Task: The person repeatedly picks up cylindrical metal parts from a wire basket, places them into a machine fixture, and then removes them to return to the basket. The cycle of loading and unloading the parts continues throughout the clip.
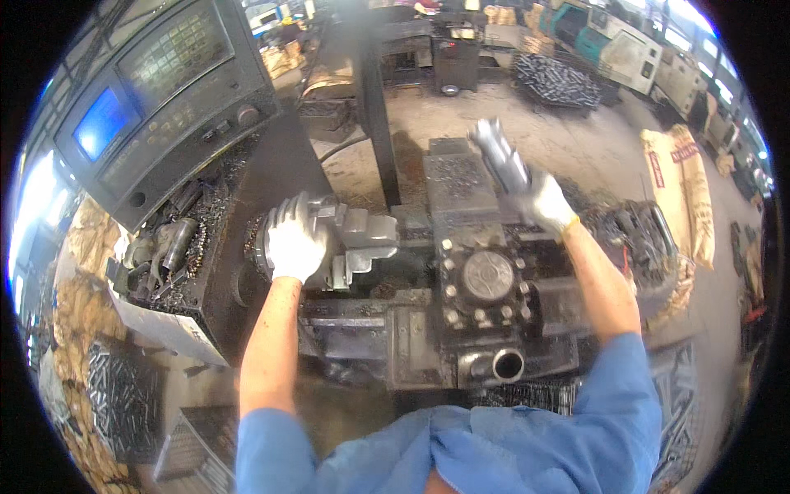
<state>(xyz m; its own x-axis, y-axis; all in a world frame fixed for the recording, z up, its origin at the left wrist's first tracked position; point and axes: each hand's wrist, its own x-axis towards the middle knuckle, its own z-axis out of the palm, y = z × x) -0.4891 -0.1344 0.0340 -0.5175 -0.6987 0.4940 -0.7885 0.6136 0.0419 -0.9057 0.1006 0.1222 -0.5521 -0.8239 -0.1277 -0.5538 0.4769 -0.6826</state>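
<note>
My left hand, in a white glove, lies over the lathe chuck, its fingers bent over the chuck's upper side. Stepped steel jaws stick out from the chuck to the right. My right hand, also gloved, grips the lower end of a long shiny metal piece. That piece is tilted up and left above the carriage side of the lathe; motion blur hides its exact shape. Below it sits the tool turret with a round cap and several bolts around it.
A control panel with a lit screen stands at left above a chip-covered ledge. A short metal tube rests on the machine's near side. Wire baskets of metal parts stand at lower left. Paper sacks stand at right.
</note>
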